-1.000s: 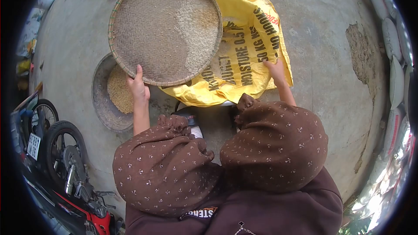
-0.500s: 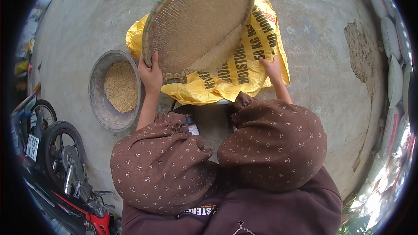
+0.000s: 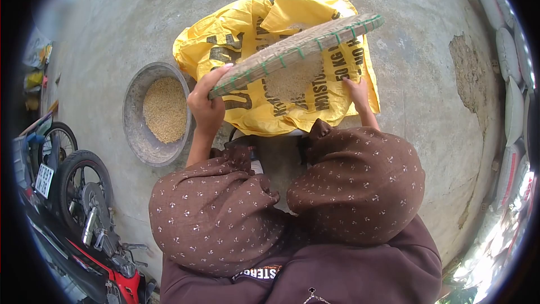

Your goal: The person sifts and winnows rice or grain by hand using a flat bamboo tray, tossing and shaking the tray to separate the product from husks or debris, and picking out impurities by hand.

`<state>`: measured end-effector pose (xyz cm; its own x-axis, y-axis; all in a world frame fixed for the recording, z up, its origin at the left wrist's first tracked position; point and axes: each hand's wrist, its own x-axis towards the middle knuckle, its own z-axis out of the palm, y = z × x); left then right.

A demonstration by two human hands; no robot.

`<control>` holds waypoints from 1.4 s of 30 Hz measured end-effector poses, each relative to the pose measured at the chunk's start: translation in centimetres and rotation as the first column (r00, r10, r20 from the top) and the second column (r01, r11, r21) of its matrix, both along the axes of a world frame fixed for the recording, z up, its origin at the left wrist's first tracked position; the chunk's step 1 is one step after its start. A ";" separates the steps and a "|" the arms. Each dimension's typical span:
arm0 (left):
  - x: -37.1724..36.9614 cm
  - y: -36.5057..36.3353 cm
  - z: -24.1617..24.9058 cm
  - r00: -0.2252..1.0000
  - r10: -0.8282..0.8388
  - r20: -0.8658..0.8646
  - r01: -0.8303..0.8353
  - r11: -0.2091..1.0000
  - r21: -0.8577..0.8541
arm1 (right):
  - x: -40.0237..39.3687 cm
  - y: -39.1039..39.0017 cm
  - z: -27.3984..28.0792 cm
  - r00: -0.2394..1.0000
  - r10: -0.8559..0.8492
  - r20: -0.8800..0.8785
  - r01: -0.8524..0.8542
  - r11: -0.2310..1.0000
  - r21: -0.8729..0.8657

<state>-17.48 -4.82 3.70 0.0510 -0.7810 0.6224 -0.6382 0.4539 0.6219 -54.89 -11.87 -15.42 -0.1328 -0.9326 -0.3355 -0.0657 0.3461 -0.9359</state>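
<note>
My left hand (image 3: 207,101) grips the near left rim of a round woven tray (image 3: 298,48) with green binding. The tray is tilted steeply, nearly edge-on to my view. Below it lies a yellow sack (image 3: 242,112) with black lettering, and a patch of pale husks or grain (image 3: 295,81) shows on the sack. My right hand (image 3: 358,91) is closed on the sack's right edge. To the left of my left hand stands a grey basin (image 3: 132,114) with yellowish grain (image 3: 164,110) inside.
A red and black motorcycle (image 3: 95,236) stands at the lower left. Stacked white sacks (image 3: 509,62) line the right side. The concrete floor (image 3: 416,50) has a broken patch (image 3: 468,73) at the right.
The tray has turned from showing its woven inner face to nearly edge-on, its far end now to the right. More of the yellow sack shows, with husks or grain on it.
</note>
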 end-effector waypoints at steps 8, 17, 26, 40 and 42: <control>0.3 -0.6 -1.6 1.000 0.004 0.004 -0.004 0.995 0.102 | -0.2 0.0 -0.4 1.000 0.016 -0.012 -0.016 1.000 0.007; 0.2 -0.2 1.0 0.989 0.046 -0.138 -0.038 0.998 0.059 | -0.1 0.2 -0.5 1.000 0.000 0.019 0.000 1.000 0.021; 0.4 -0.4 -1.3 0.997 -0.025 0.077 0.017 0.994 0.104 | -0.2 -0.8 -0.9 0.998 0.025 0.057 -0.026 1.000 0.016; 0.3 1.5 -2.5 0.930 -0.146 0.338 0.137 0.989 0.050 | 0.6 1.3 -0.3 0.973 -0.144 -0.180 0.078 0.941 -0.330; 0.3 1.9 -1.3 0.940 -0.109 0.324 0.114 0.994 0.004 | 0.4 1.5 1.1 0.932 -0.189 -0.310 0.015 0.873 -0.488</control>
